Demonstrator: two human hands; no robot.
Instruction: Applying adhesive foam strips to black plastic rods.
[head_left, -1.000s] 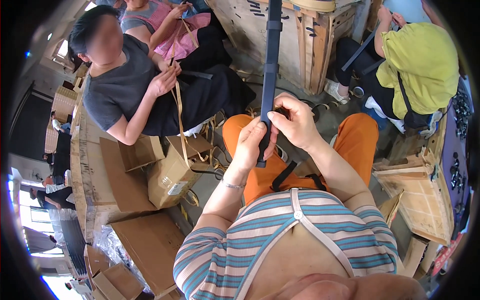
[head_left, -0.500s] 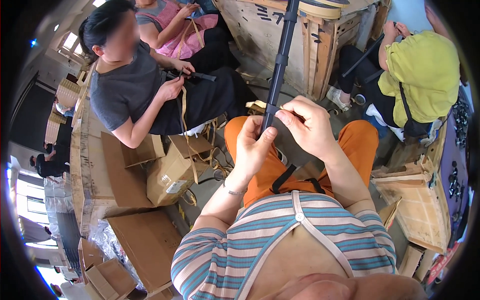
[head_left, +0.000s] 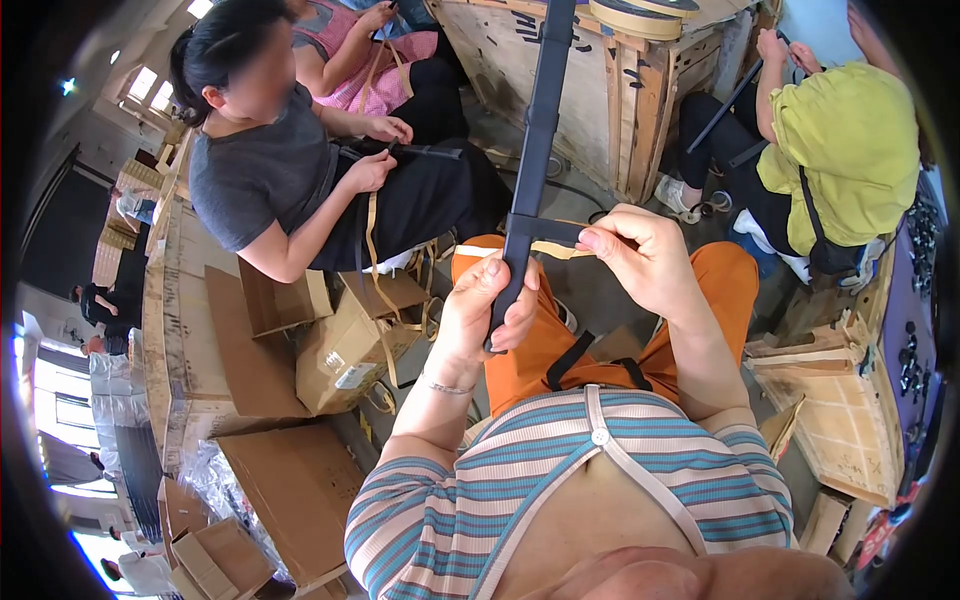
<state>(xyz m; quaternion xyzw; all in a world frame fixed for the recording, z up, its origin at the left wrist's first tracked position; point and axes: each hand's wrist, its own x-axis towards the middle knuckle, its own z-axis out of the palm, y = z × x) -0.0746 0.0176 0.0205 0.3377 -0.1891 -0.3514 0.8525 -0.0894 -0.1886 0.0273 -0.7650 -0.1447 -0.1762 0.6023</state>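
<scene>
Gripping a dark rod (head_left: 535,150), the left hand (head_left: 490,310) clenches; right hand (head_left: 640,255) pinches its crosspiece (head_left: 545,232).

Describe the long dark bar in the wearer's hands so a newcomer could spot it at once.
Start at the orange trousers at picture centre. Above them the left hand and right hand hold a long dark flat bar rising to the top edge, the only one upright.

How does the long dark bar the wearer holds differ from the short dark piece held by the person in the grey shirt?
The long dark bar stands nearly upright; the short dark piece lies about level. The bar runs out of the picture's top; the piece is far shorter. The left hand grips the bar's lower end, and the right hand pinches pale tape beside it. Both look dark and slim.
</scene>
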